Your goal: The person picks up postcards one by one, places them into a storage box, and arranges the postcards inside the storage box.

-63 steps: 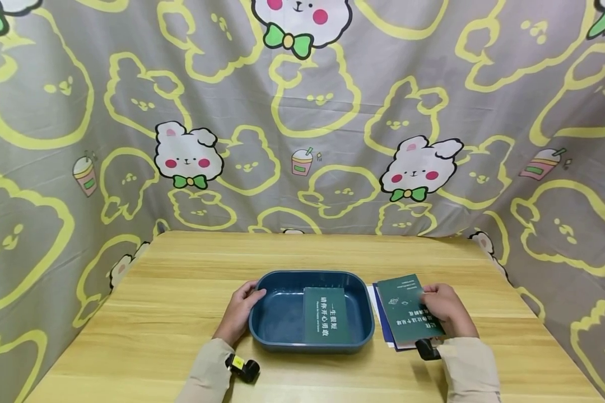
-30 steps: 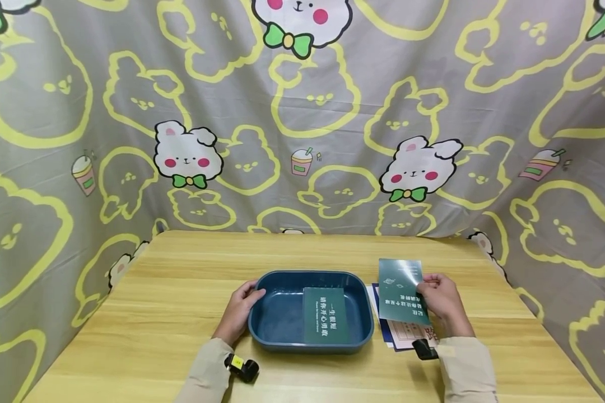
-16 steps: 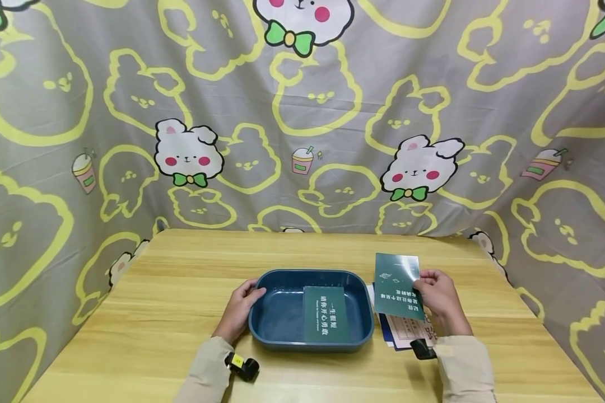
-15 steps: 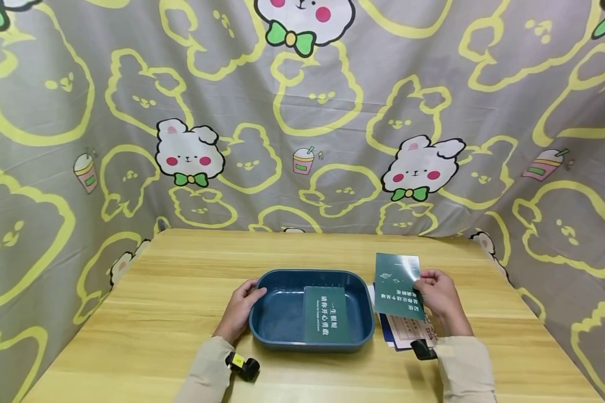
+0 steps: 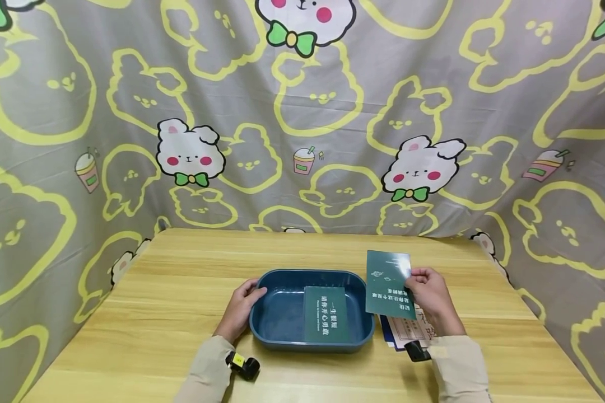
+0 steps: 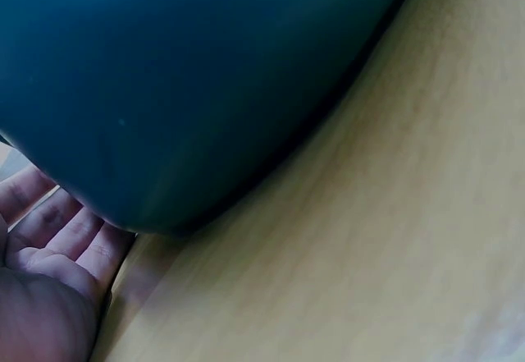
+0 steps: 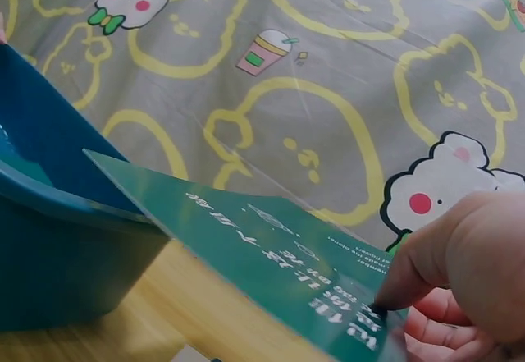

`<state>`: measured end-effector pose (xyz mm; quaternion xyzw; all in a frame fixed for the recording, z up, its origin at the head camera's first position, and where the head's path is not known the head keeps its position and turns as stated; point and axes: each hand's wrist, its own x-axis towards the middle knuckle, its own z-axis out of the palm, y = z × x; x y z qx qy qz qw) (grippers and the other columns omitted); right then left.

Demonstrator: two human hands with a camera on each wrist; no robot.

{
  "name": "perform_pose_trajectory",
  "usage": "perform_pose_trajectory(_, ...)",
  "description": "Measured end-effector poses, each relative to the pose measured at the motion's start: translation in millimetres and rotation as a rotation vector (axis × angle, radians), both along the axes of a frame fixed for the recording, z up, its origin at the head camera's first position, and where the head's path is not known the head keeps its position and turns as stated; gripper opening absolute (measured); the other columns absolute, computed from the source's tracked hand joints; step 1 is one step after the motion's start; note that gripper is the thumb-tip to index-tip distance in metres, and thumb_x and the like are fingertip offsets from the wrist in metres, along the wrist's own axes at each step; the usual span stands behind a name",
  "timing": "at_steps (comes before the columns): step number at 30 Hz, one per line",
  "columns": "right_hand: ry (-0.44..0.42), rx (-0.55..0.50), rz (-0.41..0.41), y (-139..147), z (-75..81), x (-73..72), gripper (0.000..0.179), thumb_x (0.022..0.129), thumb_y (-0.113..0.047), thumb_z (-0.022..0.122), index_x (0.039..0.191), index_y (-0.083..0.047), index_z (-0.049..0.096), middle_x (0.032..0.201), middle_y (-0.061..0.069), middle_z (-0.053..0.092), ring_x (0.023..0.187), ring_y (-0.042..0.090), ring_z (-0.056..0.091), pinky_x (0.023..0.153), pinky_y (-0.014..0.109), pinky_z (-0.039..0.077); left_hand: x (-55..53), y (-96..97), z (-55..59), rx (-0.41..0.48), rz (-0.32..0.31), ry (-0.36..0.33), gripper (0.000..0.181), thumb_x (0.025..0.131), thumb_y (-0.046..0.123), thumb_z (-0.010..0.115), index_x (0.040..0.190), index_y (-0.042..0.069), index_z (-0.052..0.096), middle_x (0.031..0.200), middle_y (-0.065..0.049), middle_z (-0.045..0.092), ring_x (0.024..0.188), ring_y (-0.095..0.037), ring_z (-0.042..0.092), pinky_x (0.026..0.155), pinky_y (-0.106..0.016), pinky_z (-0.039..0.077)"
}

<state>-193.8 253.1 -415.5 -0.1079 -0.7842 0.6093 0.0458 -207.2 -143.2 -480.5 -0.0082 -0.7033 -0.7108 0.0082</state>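
A green card (image 5: 389,282) with white lettering is raised off the table at the right end of a dark blue tray (image 5: 277,342). My right hand (image 5: 432,296) pinches its right edge between thumb and fingers; the right wrist view shows the card (image 7: 246,255) tilted, its far corner near the tray's rim. On the tray's left end, my left hand (image 5: 241,307) holds the rim, thumb over the top and fingers against the outer wall (image 6: 164,91). Another green card (image 5: 325,314) lies inside the tray, in its right half.
Right of the tray, partly covered by the raised card, a small pile of cards (image 5: 405,331) lies on the wooden table (image 5: 191,280), with blue and pale printed ones showing. A patterned curtain (image 5: 252,112) hangs behind and along both sides.
My right hand has lifted the green card off the pile and brought it left toward the tray, uncovering a pale printed card. The left hand and tray have hardly moved.
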Motion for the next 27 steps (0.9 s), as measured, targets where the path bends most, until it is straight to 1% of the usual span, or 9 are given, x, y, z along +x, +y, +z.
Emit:
perform_pose_trajectory(4, 0.004, -0.009, 0.017, -4, 0.8, 0.0, 0.031, 0.09, 0.005, 0.049, 0.119, 0.011, 0.04, 0.092, 0.011, 0.049, 0.077, 0.016, 0.05, 0.062, 0.025, 0.05, -0.3, 0.6, 0.1, -0.01, -0.007, 0.005, 0.035, 0.096, 0.015, 0.061, 0.123, -0.007, 0.057, 0.117, -0.017, 0.059, 0.106, -0.025, 0.054, 0.086, -0.026, 0.046)
perform_pose_trajectory(7, 0.01, -0.018, 0.022, -7, 1.2, -0.4, 0.031, 0.089, 0.006, 0.049, 0.118, 0.011, 0.04, 0.092, 0.011, 0.049, 0.077, 0.016, 0.05, 0.061, 0.025, 0.05, -0.5, 0.6, 0.6, 0.005, -0.004, -0.001, 0.034, 0.096, 0.014, 0.061, 0.122, -0.006, 0.058, 0.116, -0.016, 0.059, 0.105, -0.024, 0.055, 0.085, -0.025, 0.046)
perform_pose_trajectory(15, 0.03, -0.02, 0.038, -15, 3.1, -0.4, 0.033, 0.086, 0.007, 0.05, 0.117, 0.012, 0.041, 0.092, 0.011, 0.047, 0.076, 0.016, 0.048, 0.059, 0.024, 0.048, 0.3, 0.1, 0.3, -0.015, -0.008, 0.027, 0.034, 0.096, 0.015, 0.06, 0.121, -0.008, 0.057, 0.113, -0.017, 0.059, 0.101, -0.022, 0.055, 0.083, -0.025, 0.047)
perform_pose_trajectory(22, 0.023, -0.016, 0.062, -22, 5.6, -0.3, 0.033, 0.085, 0.008, 0.05, 0.116, 0.011, 0.041, 0.092, 0.011, 0.048, 0.072, 0.015, 0.047, 0.056, 0.023, 0.045, -0.6, 0.1, 0.8, -0.002, -0.003, -0.007, 0.033, 0.096, 0.015, 0.06, 0.121, -0.006, 0.058, 0.114, -0.016, 0.059, 0.103, -0.024, 0.055, 0.084, -0.026, 0.047)
perform_pose_trajectory(27, 0.021, -0.01, 0.069, -27, 6.5, -1.3, 0.032, 0.085, 0.007, 0.05, 0.116, 0.01, 0.041, 0.093, 0.013, 0.048, 0.073, 0.016, 0.046, 0.055, 0.024, 0.044, 0.0, 0.5, 0.4, -0.003, -0.008, -0.01, 0.035, 0.096, 0.016, 0.061, 0.123, -0.006, 0.057, 0.117, -0.016, 0.059, 0.106, -0.026, 0.055, 0.086, -0.026, 0.046)
